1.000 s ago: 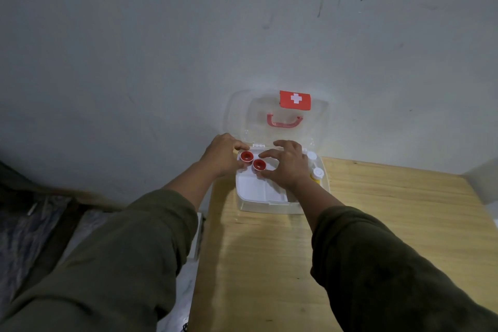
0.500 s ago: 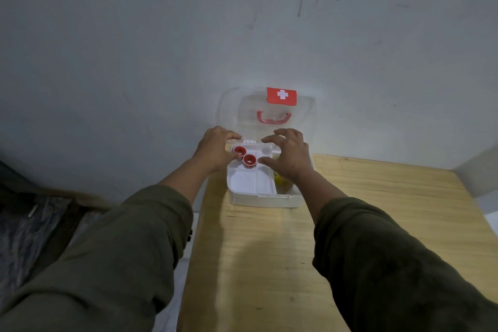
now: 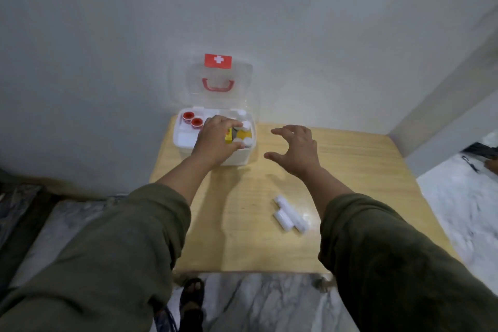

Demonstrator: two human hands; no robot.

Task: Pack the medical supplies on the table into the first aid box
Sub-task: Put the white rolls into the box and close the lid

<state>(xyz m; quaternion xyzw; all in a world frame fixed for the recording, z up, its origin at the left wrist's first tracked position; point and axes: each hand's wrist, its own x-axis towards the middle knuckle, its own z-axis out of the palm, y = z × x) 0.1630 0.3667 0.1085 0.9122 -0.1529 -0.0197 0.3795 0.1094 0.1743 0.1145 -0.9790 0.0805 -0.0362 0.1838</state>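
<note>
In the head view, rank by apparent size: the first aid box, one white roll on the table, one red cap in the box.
1. First aid box
2. White roll, though it lies nearer the camera
3. Red cap; too close to the roll to rank firmly.

This looks like a plain room in a home rather than a clinic or workshop. A small light wooden surface [image 3: 350,170] stands pushed against a bare, pale painted wall [image 3: 107,35] marked with a few dark streaks and scuffs. The floor [image 3: 269,302] is grey-veined marble or marble-look tile. A sandalled foot [image 3: 192,295] shows beneath the near edge of the surface. At the right, the wall turns a corner [image 3: 444,105] towards another stretch of the same flooring.
</note>
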